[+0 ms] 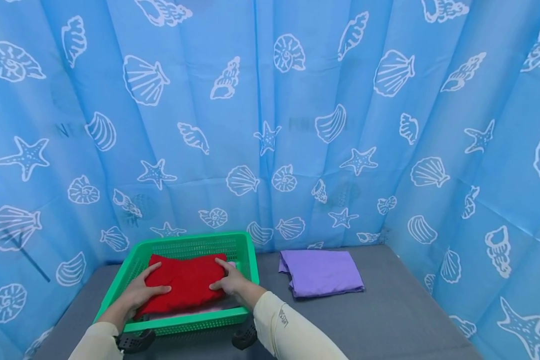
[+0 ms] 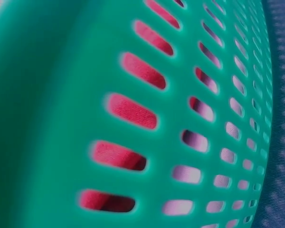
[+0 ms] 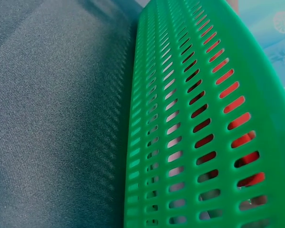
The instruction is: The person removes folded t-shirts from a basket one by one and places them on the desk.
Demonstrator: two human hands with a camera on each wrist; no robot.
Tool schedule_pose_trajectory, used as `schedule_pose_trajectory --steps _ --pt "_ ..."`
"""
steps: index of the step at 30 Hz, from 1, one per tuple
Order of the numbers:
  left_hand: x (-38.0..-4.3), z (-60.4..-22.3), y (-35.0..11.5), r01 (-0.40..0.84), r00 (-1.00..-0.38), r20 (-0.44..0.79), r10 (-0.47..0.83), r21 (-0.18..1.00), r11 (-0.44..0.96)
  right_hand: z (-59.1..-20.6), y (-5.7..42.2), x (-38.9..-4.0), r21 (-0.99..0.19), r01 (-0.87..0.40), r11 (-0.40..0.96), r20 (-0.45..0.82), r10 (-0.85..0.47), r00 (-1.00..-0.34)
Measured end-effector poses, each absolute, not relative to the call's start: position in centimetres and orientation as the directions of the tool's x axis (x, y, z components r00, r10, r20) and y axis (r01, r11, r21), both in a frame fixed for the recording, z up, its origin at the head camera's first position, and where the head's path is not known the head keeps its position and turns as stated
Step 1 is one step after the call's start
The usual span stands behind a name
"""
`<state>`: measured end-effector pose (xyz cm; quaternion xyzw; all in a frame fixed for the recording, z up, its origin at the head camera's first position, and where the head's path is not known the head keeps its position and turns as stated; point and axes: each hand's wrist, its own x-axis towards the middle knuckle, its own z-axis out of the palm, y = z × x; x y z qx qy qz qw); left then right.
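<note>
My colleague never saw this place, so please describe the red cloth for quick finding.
Before the blue curtain, on the grey table, stands a green basket. Inside it, the left hand and the right hand hold the red cloth. Its bright red sets it apart from the paler fabric beneath and the folded purple cloth outside.

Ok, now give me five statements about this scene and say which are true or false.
The green basket has slotted sides. True.
The purple cloth is inside the basket. False: the purple cloth lies on the grey surface, right of the basket.
The left hand and right hand both touch the red cloth. True.
The backdrop is plain. False: the blue curtain bears white shells and starfish.
Red shows through the basket in the left wrist view. True.
</note>
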<state>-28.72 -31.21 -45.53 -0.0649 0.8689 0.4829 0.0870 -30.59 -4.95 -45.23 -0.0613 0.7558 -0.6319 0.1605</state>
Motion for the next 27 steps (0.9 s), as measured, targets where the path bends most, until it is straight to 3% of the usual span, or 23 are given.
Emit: schedule_pose_trajectory --steps 11,27 --pt "-28.5 -44.7 -31.1 -0.173 -0.985 -0.152 -0.086 0.789 0.590 -44.7 -4.7 -30.4 -0.994 0.087 0.059 -0.102 -0.334 -0.937" --pt "-28.3 -43.6 -31.2 -0.130 -0.991 -0.096 -0.088 0.739 0.661 -44.4 -4.8 -30.4 -0.995 0.092 0.026 -0.095 -0.329 -0.940"
